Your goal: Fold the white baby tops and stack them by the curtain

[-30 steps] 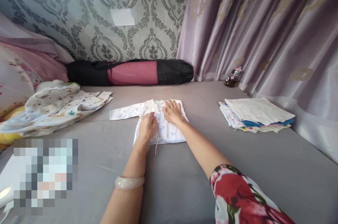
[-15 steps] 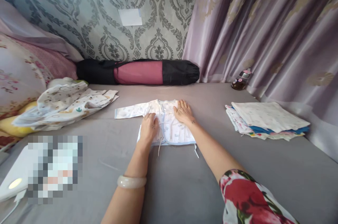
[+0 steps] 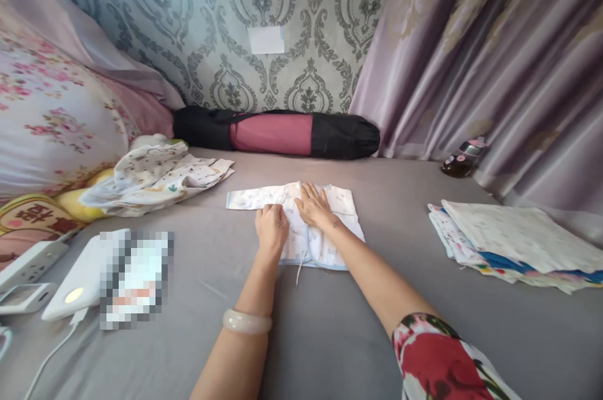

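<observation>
Lying well to the left of the small shirt [image 3: 296,241], a crumpled printed cloth [image 3: 153,183] rests on the grey bed sheet [image 3: 330,337]. Next comes the shirt's one outstretched sleeve [image 3: 252,198], reaching leftward from its shoulder, the blue-edged cuff [image 3: 228,201] outermost. The left hand [image 3: 272,229] is the nearer one to this sleeve: it sits on the shirt's left edge, just on the near side of the sleeve's root, so the sleeve lies beyond and to the left of its fingers. Those fingers are curled; whether they pinch any fabric I cannot tell. Counting the sleeve, the shirt's long axis runs side to side, and its body lies flat on the sheet. The right hand [image 3: 315,206] rests palm-down on the shirt's upper front, fingers slightly apart and clamped on nothing. No sleeve stretches out from the shirt's right side; where the other one lies cannot be told. Farther right, well apart from the shirt, sits a stack of folded cloths [image 3: 513,238].
</observation>
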### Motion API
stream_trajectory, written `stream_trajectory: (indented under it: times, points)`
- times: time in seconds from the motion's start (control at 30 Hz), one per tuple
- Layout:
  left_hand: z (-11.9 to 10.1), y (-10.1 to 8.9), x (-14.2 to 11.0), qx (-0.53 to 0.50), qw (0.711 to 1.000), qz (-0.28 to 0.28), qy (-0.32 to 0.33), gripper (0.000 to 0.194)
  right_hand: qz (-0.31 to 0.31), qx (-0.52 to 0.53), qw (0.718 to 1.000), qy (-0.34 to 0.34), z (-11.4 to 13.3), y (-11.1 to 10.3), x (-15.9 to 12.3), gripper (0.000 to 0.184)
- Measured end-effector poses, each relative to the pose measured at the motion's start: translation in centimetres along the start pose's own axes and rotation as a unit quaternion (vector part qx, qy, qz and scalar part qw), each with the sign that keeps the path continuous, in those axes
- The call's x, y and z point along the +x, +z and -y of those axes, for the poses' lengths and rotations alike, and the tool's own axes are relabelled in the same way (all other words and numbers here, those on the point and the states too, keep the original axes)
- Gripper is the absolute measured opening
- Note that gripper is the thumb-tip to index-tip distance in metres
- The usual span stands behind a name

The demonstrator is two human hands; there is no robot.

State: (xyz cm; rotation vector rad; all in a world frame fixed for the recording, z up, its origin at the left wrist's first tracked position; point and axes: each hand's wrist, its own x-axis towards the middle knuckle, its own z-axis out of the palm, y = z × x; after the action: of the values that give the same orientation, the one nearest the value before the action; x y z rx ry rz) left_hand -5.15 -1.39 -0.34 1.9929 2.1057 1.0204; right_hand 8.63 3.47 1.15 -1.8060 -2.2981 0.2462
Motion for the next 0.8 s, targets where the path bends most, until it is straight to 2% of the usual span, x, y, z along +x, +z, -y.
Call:
stream_trajectory:
  times: [0.17,0.27,0.33,0.4,0.47,0.57,0.63,0.7,0.8]
  points:
    - [0.0,-0.3,0.4,-0.028,0.999,0.028,-0.037,0.029,0.019,-0.010,1.000,0.010,0.1,0.6,0.3,0.059]
    - [0.5,-0.8,1.2,-0.103,0.989,0.033,-0.104,0.027,0.041,-0.018,0.999,0.013,0.2,-0.1,0.4,0.059]
    - [1.2,-1.2,1.8,-0.169,0.972,0.009,-0.162,0.023,0.024,-0.031,0.999,0.000,0.8,-0.8,0.5,0.054]
    - [2.2,-1.6,2.4,-0.243,0.943,-0.035,-0.226,0.020,-0.015,-0.038,0.998,-0.037,1.8,-1.4,0.8,0.045]
    - [3.0,-2.0,2.8,-0.319,0.896,-0.082,-0.297,0.020,-0.031,-0.024,0.996,-0.075,3.2,-1.7,1.5,0.040]
    - [3.8,-2.7,3.2,-0.412,0.815,-0.140,-0.384,0.023,-0.006,0.018,0.995,-0.101,5.8,-1.5,3.1,0.038]
    - [4.1,-3.1,3.4,-0.450,0.772,-0.180,-0.411,0.022,0.010,0.037,0.992,-0.121,7.8,-0.8,4.3,0.036]
    - [4.5,-3.4,3.5,-0.467,0.748,-0.219,-0.417,0.020,0.024,0.051,0.987,-0.148,9.9,0.0,5.3,0.034]
    - [5.3,-3.5,3.9,-0.471,0.727,-0.260,-0.427,0.012,0.043,0.065,0.983,-0.166,12.6,1.3,5.9,0.031]
